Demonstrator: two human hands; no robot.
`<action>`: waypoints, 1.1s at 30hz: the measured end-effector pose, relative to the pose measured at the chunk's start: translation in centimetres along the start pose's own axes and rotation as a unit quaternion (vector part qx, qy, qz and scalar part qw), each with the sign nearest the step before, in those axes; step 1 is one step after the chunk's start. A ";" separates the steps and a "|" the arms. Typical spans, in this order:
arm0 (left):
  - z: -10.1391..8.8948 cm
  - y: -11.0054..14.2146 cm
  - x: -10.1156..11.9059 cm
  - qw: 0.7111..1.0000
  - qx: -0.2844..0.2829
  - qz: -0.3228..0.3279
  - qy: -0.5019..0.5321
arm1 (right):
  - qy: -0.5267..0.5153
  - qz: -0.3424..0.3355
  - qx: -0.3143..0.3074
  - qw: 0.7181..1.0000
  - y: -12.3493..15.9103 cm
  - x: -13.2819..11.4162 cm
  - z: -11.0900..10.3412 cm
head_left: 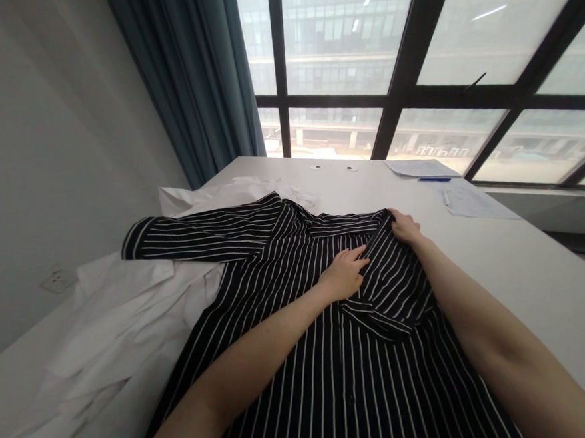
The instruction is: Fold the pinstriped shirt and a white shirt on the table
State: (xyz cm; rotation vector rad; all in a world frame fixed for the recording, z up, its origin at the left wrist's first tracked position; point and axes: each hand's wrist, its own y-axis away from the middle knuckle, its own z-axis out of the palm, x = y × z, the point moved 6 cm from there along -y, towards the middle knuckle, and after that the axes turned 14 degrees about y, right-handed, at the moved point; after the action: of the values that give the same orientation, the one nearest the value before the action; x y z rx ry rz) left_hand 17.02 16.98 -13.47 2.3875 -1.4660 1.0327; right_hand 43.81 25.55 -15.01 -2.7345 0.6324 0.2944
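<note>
A black shirt with thin white stripes lies spread on a white table, one sleeve stretched out to the left. My left hand rests flat on the shirt's chest, fingers stretched out and pointing right. My right hand is closed on the shirt's far right shoulder edge, where a sleeve is folded over onto the body.
A white garment lies under and left of the striped shirt. Papers and a blue pen sit at the table's far right. Large windows stand behind the table, a blue curtain at the left, a wall socket beside it.
</note>
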 end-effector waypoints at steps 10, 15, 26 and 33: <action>-0.1 0.1 0.1 1.000 0.000 -0.015 0.009 | -0.023 0.067 0.024 0.997 -1.6 3.1 -0.9; -0.1 0.1 0.0 1.000 0.006 -0.008 0.012 | -0.061 0.074 0.050 0.994 -2.5 3.0 -1.2; 0.2 0.1 -0.2 1.000 -0.002 -0.011 0.003 | -0.182 0.022 0.032 0.982 -4.2 2.5 -3.2; 0.1 0.1 0.1 1.000 -0.013 -0.015 -0.003 | -0.122 -0.022 0.015 0.992 -4.6 2.0 -4.5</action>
State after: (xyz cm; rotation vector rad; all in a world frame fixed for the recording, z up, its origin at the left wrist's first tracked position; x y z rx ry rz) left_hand 16.97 16.83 -13.55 2.3893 -1.4324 0.9936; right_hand 48.24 27.13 -10.13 -2.6239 0.5053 0.5923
